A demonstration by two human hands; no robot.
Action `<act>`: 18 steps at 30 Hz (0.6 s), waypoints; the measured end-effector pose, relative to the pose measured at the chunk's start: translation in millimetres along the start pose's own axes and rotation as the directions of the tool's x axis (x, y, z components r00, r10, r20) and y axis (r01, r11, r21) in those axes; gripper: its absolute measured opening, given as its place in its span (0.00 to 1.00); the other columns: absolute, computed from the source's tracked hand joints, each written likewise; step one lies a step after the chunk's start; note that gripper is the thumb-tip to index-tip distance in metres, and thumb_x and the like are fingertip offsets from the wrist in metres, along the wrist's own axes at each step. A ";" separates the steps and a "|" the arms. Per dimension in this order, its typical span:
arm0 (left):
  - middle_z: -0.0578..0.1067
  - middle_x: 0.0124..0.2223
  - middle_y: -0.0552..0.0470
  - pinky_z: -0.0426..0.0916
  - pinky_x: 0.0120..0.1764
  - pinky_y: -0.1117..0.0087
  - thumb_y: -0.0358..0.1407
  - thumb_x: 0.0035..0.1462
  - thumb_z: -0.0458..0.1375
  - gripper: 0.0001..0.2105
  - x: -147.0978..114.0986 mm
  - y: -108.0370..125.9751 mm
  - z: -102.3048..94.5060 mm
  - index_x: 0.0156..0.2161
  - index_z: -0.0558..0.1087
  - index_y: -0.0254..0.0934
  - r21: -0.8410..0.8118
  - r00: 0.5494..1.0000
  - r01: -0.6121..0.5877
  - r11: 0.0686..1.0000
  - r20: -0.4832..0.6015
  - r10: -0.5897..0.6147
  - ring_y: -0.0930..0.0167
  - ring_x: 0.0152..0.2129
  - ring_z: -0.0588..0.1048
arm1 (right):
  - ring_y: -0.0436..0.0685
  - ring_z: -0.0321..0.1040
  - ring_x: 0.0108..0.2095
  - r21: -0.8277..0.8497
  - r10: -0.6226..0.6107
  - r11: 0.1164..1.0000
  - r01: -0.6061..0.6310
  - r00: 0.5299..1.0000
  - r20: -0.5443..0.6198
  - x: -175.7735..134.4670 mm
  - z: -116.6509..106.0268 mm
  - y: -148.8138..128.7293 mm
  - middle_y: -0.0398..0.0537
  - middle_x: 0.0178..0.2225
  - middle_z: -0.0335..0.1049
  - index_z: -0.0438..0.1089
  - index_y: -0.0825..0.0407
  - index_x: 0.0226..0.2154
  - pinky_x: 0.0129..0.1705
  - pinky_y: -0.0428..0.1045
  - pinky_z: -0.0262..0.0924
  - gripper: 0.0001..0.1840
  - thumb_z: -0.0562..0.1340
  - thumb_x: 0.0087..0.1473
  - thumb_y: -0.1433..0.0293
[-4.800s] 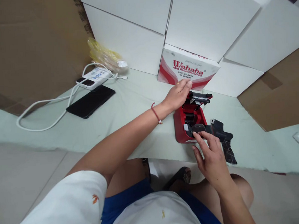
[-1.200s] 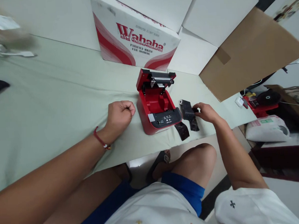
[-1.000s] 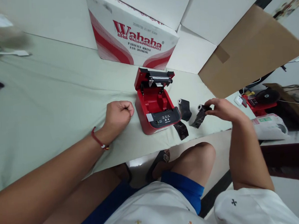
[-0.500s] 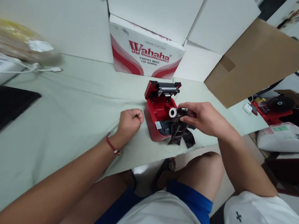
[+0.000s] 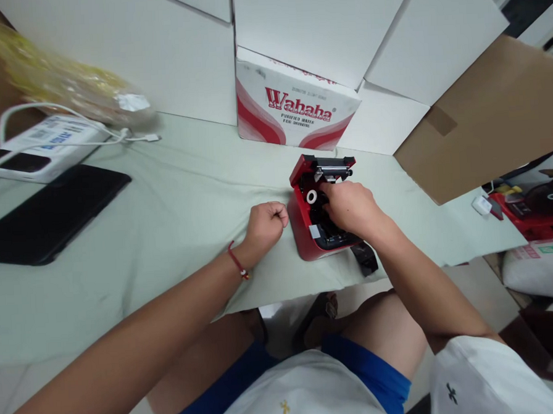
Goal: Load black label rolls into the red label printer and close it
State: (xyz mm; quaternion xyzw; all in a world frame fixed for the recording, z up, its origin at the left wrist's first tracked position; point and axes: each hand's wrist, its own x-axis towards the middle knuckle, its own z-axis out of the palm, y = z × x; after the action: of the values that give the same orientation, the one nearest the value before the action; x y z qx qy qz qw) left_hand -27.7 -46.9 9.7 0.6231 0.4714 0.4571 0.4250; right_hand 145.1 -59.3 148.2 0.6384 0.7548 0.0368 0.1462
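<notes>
A small red label printer (image 5: 302, 233) stands on the cloth-covered table, its lid (image 5: 327, 166) raised. Inside its bay is a roll of black labels (image 5: 312, 197) with a white core ring facing left. My right hand (image 5: 353, 210) reaches into the bay from the right, its fingers closed on the roll and partly hidden. A loose black strip (image 5: 365, 259) trails over the printer's front right edge. Just left of the printer, my left hand (image 5: 267, 225) rests as a fist, nothing showing in it.
Behind the printer stands a red and white water carton (image 5: 296, 104) against white boxes. At the left lie a black tablet-like slab (image 5: 49, 213), a white device (image 5: 53, 147) with cables, and yellow plastic wrap (image 5: 66, 82). A brown cardboard panel (image 5: 480, 116) leans at the right.
My right hand has lowered the label roll into the printer's bay, and less of the black strip hangs outside. My left hand stays a fist beside the printer. The view has shifted left.
</notes>
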 end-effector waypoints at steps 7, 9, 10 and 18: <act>0.67 0.19 0.57 0.56 0.29 0.72 0.27 0.34 0.46 0.07 -0.5 -0.8 0.1 0.16 0.65 0.37 0.013 1.000 -0.001 1.000 0.010 0.001 0.74 0.20 0.65 | 0.70 0.77 0.45 0.004 -0.019 1.000 0.019 0.998 0.058 9.8 -0.4 -13.6 0.64 0.43 0.79 0.76 0.53 0.47 0.40 0.55 0.64 0.18 0.54 0.60 0.76; 0.67 0.19 0.57 0.56 0.29 0.72 0.26 0.34 0.46 0.07 -0.5 -0.9 -0.2 0.16 0.65 0.37 0.008 1.000 -0.001 1.000 0.015 0.001 0.74 0.20 0.64 | 0.70 0.77 0.45 0.020 -0.041 0.999 0.040 0.997 0.073 15.5 -0.8 -18.3 0.65 0.43 0.80 0.76 0.55 0.45 0.41 0.56 0.65 0.18 0.54 0.60 0.77; 0.67 0.19 0.57 0.56 0.28 0.72 0.26 0.34 0.46 0.07 -0.4 -0.9 -0.3 0.16 0.65 0.37 0.007 1.000 0.003 1.000 0.016 -0.003 0.74 0.20 0.64 | 0.69 0.77 0.45 0.033 -0.054 0.998 0.051 0.996 0.077 18.0 -0.8 -18.6 0.65 0.43 0.80 0.77 0.55 0.45 0.41 0.55 0.65 0.18 0.54 0.60 0.78; 0.67 0.19 0.57 0.56 0.29 0.72 0.26 0.34 0.47 0.07 -1.0 1.6 -0.3 0.16 0.65 0.37 -0.003 1.000 0.006 1.000 0.030 -0.006 0.74 0.21 0.65 | 0.60 0.76 0.46 0.368 -0.236 0.871 0.326 0.934 -0.269 -35.2 12.2 26.3 0.52 0.47 0.79 0.76 0.50 0.52 0.49 0.54 0.68 0.16 0.56 0.68 0.68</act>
State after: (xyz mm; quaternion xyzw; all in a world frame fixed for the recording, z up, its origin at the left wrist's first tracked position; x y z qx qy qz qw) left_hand -27.7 -48.2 11.1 0.6277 0.4661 0.4473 0.4344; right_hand 178.4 -90.5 149.1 0.5298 0.8421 -0.0736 -0.0684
